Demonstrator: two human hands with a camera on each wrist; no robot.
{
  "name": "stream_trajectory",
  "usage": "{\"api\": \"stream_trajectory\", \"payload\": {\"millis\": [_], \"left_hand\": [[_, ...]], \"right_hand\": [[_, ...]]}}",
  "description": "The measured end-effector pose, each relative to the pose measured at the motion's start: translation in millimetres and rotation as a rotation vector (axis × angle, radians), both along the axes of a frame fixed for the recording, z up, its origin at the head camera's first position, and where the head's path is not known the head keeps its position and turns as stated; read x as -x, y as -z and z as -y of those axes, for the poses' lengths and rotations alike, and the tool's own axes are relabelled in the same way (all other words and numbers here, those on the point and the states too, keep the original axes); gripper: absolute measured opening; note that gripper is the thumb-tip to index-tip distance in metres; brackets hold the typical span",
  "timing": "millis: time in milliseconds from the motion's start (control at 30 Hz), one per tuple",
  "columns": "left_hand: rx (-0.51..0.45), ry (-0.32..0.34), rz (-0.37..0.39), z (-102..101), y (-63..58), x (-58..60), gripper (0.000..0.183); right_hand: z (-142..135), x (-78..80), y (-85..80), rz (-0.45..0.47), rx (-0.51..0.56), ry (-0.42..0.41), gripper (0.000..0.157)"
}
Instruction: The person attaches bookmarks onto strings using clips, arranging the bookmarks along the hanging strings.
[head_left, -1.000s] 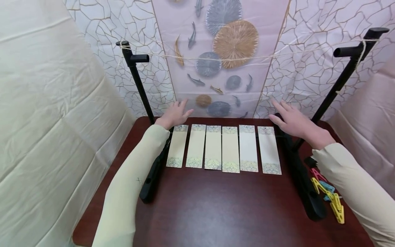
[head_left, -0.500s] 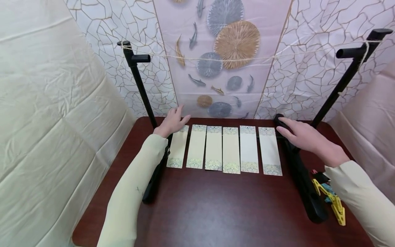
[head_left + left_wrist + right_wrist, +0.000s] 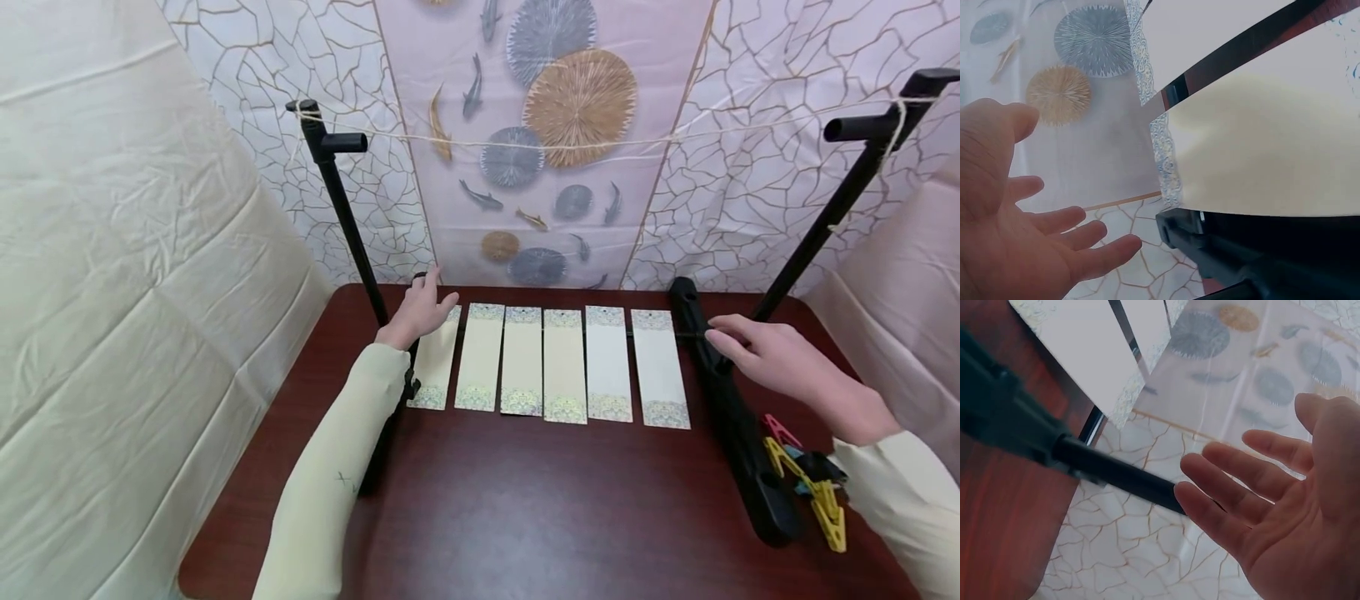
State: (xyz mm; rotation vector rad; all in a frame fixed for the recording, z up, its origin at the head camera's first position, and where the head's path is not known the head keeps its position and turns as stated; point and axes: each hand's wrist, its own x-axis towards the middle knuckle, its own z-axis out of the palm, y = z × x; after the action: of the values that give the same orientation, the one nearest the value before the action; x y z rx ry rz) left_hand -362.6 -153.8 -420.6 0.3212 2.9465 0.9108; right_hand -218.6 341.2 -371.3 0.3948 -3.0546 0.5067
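Several pale paper cards (image 3: 564, 367) with patterned ends lie in a row across the dark red table. My left hand (image 3: 417, 312), fingers spread and holding nothing, hovers over the top of the leftmost card (image 3: 433, 371), hiding part of it. In the left wrist view this card (image 3: 1260, 144) lies beyond the fingertips. To the right of the row, my right hand (image 3: 787, 358) is above the black stand foot (image 3: 731, 442), with loosely bent fingers and nothing held. In the right wrist view its fingers (image 3: 1229, 469) appear near a black pole (image 3: 1129, 478); I cannot tell whether they touch.
Pink, yellow and blue clothespins (image 3: 825, 504) lie at the right, beside the stand foot and my sleeve. A thin string (image 3: 480, 143) runs between the left post (image 3: 341, 200) and right post (image 3: 825, 208). A patterned cloth (image 3: 532, 200) hangs behind the table.
My right hand has moved right and back toward me, away from the cards' top edge. My left hand has come slightly lower. The cards stay where they were.
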Motion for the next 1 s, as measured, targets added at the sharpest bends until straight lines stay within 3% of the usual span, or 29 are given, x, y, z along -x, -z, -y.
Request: {"api": "stream_trajectory", "payload": {"millis": [367,767,1000], "left_hand": [[-0.059,-0.069,0.012,1.6,12.6,-7.1,0.067],[-0.025,-0.138,-0.036,-3.2,32.7,-10.0,0.063],[0.016,-0.217,-0.002,-9.5,39.8,-18.5,0.063]], "right_hand": [[-27.6,-8.6,12.6,-0.045,-0.038,-0.001,0.042],[-56.9,-15.1,38.8,0.056,-0.110,-0.053,0.037],[-68.9,-21.2,49.4,0.132,-0.148,-0.047,0.041]]}}
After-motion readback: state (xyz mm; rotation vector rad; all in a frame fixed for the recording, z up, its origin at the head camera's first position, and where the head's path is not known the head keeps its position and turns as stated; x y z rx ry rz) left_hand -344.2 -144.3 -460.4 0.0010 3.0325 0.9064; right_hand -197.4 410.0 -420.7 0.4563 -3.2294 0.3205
